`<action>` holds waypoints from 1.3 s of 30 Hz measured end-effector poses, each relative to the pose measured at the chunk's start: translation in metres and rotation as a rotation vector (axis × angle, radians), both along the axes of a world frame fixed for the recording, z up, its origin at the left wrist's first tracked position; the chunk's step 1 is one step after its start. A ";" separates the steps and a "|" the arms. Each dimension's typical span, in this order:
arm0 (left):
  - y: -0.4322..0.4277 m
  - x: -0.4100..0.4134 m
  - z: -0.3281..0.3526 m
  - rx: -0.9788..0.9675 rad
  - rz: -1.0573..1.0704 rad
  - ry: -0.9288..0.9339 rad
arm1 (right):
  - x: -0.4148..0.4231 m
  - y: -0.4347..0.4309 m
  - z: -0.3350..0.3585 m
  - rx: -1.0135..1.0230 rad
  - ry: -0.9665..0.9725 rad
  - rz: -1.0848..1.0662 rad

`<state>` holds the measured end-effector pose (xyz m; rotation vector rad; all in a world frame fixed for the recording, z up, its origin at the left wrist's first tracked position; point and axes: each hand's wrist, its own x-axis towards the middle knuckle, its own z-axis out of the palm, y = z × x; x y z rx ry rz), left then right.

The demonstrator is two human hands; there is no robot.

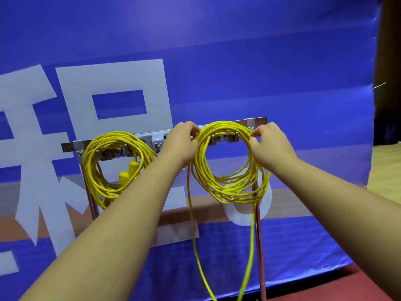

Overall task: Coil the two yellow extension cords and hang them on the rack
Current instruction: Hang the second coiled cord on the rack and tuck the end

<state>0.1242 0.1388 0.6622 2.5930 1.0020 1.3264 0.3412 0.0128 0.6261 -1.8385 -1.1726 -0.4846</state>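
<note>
— What's behind everything?
— A blue banner (238, 61) fills nearly the whole view. It has large white characters (39, 148) on its left half and a white ring (268, 203) lower right.
— Any other colour on it?
— A tan band (13, 229) at its lower left edge.
— And the floor?
— Red floor (325, 288) below the banner's bottom right corner, and pale wooden floor (386, 168) past its right edge.

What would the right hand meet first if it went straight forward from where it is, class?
Probably the rack rail just behind the coil that the right hand grips; the blue banner lies beyond. Depth is hard to judge.
</note>
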 end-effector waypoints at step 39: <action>-0.048 -0.016 -0.327 -1.244 -0.056 -0.175 | -0.011 -0.031 -0.286 -0.622 0.272 0.267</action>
